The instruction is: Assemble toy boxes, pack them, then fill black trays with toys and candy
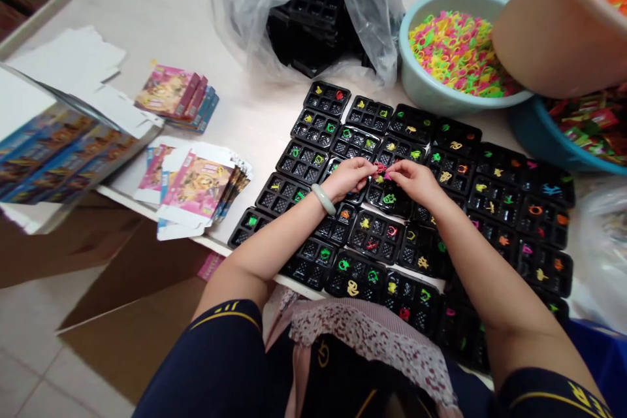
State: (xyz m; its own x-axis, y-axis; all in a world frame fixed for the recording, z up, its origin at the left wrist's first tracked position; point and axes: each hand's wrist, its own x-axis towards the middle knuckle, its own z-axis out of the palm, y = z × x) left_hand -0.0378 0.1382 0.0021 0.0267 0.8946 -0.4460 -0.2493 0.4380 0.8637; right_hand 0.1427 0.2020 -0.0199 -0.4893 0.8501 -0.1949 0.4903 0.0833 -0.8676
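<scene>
Many black compartment trays (313,127) lie side by side on the white table (161,19), most holding small neon plastic rings in some cells. My left hand (349,177), with a pale green bangle on its wrist, and my right hand (414,181) meet over a tray near the middle. Both pinch small pink and red plastic pieces (382,171) between their fingertips, just above the tray cells.
A pale green basin (416,78) full of neon rings stands at the back right, beside a tan tub (543,39) and a blue basin (539,137) of wrapped sweets. A clear bag of spare black trays (313,19) lies behind. Flat printed cartons (200,186) and boxes (53,144) sit left.
</scene>
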